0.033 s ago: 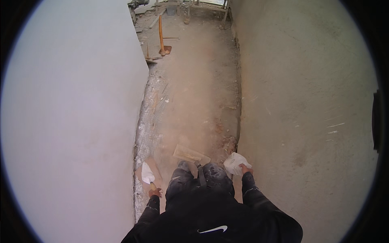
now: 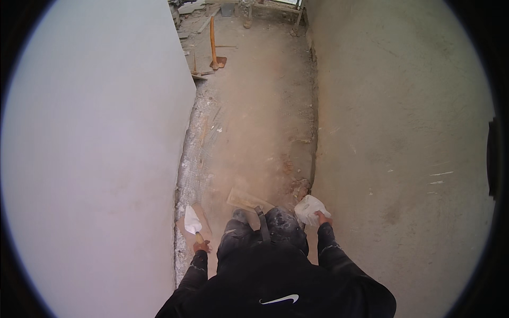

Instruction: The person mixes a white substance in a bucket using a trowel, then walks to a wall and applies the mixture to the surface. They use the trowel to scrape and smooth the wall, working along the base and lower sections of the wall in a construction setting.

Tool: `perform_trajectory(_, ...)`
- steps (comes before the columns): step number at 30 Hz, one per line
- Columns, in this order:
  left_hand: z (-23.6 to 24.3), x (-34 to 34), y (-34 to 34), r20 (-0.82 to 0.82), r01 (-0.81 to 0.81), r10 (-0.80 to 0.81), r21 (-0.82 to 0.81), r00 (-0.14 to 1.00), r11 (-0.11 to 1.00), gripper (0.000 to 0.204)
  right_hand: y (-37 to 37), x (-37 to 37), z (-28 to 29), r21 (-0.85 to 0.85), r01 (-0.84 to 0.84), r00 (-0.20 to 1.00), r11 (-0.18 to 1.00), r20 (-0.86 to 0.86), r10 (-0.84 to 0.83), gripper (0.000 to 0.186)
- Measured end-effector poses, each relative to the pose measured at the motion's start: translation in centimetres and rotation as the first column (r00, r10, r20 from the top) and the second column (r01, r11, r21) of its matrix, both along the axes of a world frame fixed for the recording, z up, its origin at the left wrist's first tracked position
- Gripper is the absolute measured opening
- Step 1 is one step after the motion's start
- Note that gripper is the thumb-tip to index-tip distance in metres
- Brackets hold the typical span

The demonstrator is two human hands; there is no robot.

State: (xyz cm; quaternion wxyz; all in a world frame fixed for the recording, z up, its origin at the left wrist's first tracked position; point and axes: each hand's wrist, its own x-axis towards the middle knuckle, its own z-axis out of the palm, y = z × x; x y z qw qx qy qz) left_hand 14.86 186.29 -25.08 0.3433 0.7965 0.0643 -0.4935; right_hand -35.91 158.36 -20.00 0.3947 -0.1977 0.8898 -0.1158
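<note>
My left hand [image 2: 202, 246] is closed round the handle of a trowel [image 2: 192, 220], whose pointed blade looks white. Beneath the trowel, a flat brownish piece [image 2: 204, 218] lies on the floor by the left wall. On the other side, my right hand [image 2: 324, 218] grips the edge of a whitish, rounded object [image 2: 309, 208], perhaps a tub or a bag; its kind and inside are not clear. It is beside the right wall, near my knee. A pale rectangular board [image 2: 245, 199] lies on the floor in front of my legs, which partly cover it.
A smooth pale wall [image 2: 106, 132] rises at left, a rougher grey-beige wall [image 2: 403, 132] at right. Between them runs a dusty floor [image 2: 249, 132] with crumbled edges. Farther off stand a wooden-handled hoe [image 2: 213, 45], a grey bucket [image 2: 227, 10] and a wooden trestle [image 2: 275, 9].
Both hands have shifted slightly upward in the picture, still holding the trowel and the whitish object. The far end of the passage sits a little higher and farther right.
</note>
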Motion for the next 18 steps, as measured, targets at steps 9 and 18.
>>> perform_trajectory(9,7.3,-0.4,-27.8,0.296,0.004,-0.006,0.005,0.955,1.0,0.02,-29.1,-3.3,-6.1,-0.119,0.022,0.977,0.993,0.213,0.003,0.068)
perform_trajectory(18,11.7,-11.1,-37.4,0.184,-0.441,0.416,0.122,0.89,0.889,0.02,-52.0,0.1,-4.4,-0.104,-0.301,0.944,0.948,0.107,0.311,0.068)
